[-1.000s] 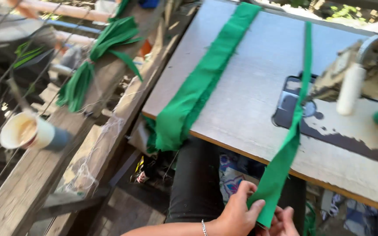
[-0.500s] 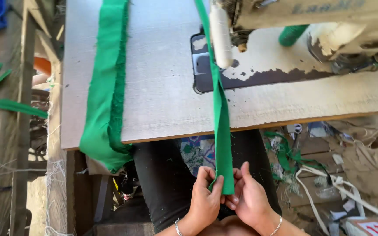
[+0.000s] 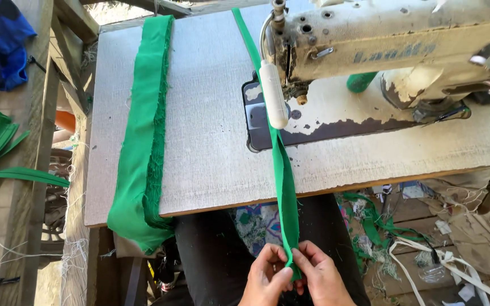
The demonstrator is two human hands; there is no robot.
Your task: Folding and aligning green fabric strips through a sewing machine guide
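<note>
Both hands pinch the near end of a narrow green strip [image 3: 283, 187]: left hand [image 3: 266, 277] and right hand [image 3: 320, 276] have fingers closed on it, thumbs on top, low over the lap. From the fingers the strip runs up over the table [image 3: 199, 141] edge and under the sewing machine [image 3: 381, 51]. Best to keep the fold even and the strip taut and straight toward the needle. Left of the fingers a wide green cloth band [image 3: 143, 136] hangs off the worn table. Scraps litter the floor [image 3: 426, 226] to the right; outdoor wooden framing sits at far left.
</note>
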